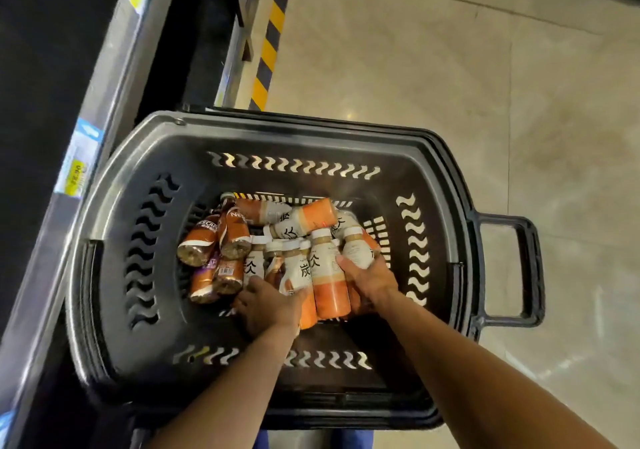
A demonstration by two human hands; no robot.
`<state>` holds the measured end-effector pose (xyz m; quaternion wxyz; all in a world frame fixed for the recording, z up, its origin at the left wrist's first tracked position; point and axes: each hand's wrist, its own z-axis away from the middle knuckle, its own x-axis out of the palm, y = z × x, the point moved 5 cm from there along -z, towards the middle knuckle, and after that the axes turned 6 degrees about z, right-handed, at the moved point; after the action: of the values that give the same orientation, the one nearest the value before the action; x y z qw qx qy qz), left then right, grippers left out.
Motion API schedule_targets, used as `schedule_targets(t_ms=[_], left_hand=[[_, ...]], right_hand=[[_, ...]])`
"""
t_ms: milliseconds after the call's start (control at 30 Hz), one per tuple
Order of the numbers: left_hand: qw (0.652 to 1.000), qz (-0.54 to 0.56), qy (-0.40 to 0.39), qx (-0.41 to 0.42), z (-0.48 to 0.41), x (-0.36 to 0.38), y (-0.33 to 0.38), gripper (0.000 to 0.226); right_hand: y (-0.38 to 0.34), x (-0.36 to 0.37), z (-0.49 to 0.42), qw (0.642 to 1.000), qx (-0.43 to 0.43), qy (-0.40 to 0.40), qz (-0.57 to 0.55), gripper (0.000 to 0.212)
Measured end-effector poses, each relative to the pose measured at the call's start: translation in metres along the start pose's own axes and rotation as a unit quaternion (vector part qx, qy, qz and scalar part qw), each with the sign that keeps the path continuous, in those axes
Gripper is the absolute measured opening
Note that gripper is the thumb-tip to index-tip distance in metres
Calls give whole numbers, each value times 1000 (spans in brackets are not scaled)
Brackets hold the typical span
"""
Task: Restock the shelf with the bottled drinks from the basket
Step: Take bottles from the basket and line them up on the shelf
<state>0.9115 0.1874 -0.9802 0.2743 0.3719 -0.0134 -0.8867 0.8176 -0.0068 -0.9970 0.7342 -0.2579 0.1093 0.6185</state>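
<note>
A black plastic basket [114, 240] stands on the floor below me, with several bottled drinks lying in its bottom. White-and-orange bottles [304, 220] with white caps fill the middle and right. Brown Nescafe bottles [235, 237] lie at the left. My left hand [266, 304] reaches in and grips the lower end of a white-and-orange bottle [294, 273]. My right hand [369, 278] curls round another white-and-orange bottle [356, 251] at the right of the pile. A further bottle [327, 282] lies between my hands.
The shelf edge [104, 109] with price labels [78, 171] runs along the left, its inside dark. The basket's pull handle [512, 272] sticks out to the right. A yellow-and-black striped strip [273, 32] lies on the beige tiled floor [450, 67] beyond.
</note>
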Motion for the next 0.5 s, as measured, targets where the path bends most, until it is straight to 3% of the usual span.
schedule_targets(t_ms=[167,300,500], left_hand=[[996,61,-57,-45,2,-11,4,90],[980,146,-110,-75,41,-49,19,83],[970,170,-172,1,165,-170,100,76]], right_hand=[[3,-8,22,999,26,24,-2,93],[-10,-29,78,1000,-10,11,-23,82],[-71,-115,215,996,-74,19,-36,71]])
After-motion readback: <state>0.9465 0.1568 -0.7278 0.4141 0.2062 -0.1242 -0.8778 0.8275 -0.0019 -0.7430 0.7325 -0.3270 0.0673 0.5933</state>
